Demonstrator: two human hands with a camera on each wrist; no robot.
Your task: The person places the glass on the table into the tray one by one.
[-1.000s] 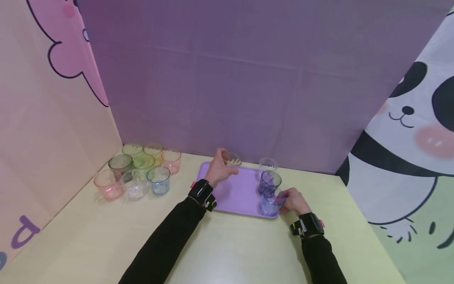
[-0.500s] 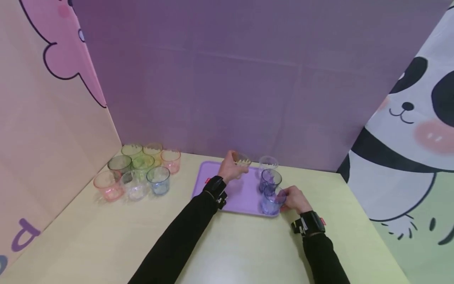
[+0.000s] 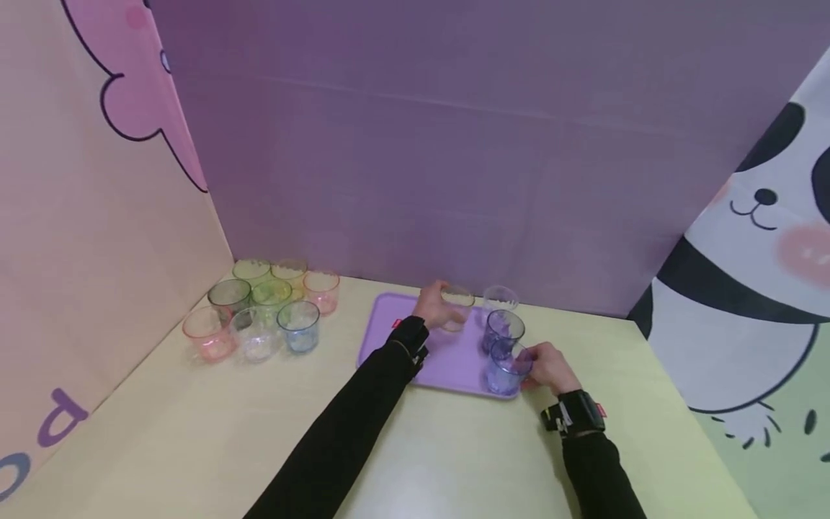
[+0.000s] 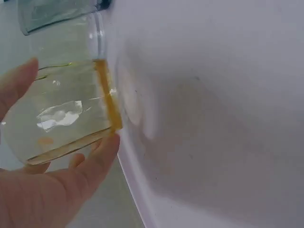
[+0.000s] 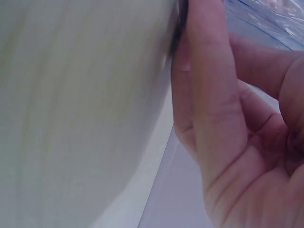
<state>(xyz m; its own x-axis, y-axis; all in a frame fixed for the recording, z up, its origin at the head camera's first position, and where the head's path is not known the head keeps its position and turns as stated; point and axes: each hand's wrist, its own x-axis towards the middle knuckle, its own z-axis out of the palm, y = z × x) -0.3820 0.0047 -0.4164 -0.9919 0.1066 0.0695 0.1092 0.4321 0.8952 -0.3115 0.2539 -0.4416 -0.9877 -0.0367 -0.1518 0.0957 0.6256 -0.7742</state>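
Gripping the yellow-tinted glass [image 4: 66, 102] between thumb and fingers, the left hand [image 3: 436, 308] holds it by the far edge of the tray [image 3: 389, 324], left of the clear glass [image 3: 501, 297] at the far right corner. Base contact: cannot tell. Right hand [image 3: 550, 366] pinches the blue glass [image 3: 503, 376] at the near right corner, beside the dark glass [image 3: 503, 330]. Risk, judged: excess rightward travel could knock the clear glass; uneven release could tip the yellow-tinted glass.
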